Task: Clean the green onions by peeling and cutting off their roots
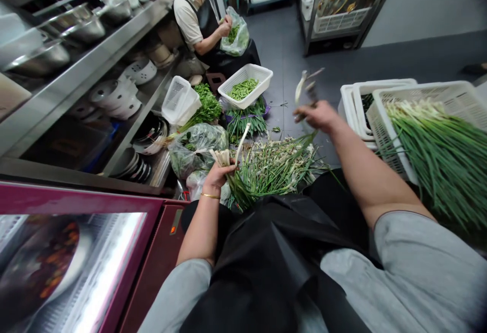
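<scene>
My left hand (216, 177) is closed around a bunch of scallions (223, 158), white ends up and green leaves hanging down. One white stalk leans out to the right of the bunch. My right hand (319, 116) is raised over the floor, its fingers closed on a few scallions (300, 88) with pale root ends up, partly smeared by motion. Green leaves trail below that hand. Beneath both hands a loose heap of scallions and trimmings (274, 168) spreads over the floor.
To the right, a white crate (395, 138) holds many scallions. A seated co-worker (194, 24) handles a plastic bag of greens (235, 34). A white basket of green pods (243, 89) and bagged vegetables (198, 145) stand ahead. Steel shelving (91, 57) and a display fridge (152, 252) line the left.
</scene>
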### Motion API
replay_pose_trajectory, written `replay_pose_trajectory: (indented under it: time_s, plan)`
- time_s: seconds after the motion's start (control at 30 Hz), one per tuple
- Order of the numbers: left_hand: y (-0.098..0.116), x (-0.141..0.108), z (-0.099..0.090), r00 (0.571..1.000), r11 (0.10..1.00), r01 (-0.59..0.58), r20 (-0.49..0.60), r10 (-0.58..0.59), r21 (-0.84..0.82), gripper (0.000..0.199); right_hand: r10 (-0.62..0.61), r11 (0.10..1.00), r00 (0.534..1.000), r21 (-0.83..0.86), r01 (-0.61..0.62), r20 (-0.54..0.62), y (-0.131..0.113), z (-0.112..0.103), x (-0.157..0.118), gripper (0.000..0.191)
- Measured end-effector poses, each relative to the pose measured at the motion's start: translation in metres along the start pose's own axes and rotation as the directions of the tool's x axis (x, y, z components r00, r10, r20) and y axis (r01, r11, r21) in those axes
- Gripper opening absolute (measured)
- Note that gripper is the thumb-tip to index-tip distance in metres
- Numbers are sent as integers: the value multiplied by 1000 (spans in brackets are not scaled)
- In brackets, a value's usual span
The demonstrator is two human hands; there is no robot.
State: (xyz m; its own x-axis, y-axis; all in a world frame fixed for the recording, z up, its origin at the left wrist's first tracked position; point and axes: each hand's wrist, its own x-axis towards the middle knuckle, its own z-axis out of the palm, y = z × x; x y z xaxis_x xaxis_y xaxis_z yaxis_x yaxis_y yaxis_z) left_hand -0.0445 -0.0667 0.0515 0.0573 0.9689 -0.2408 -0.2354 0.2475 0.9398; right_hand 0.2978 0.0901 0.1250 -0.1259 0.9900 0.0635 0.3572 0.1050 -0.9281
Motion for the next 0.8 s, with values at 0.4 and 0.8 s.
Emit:
replay_pose_trajectory:
  time_s: [0.4, 0.8]
  plan:
    - [0, 14, 48, 996, 995, -85, 14, 86, -48, 42, -202, 930, 893, 366, 45, 403, -20, 147, -60, 36]
    - [12, 22, 57, 903, 957, -282, -355, 242, -65, 36, -367, 859, 894, -275, 432, 258, -14, 168, -89, 19]
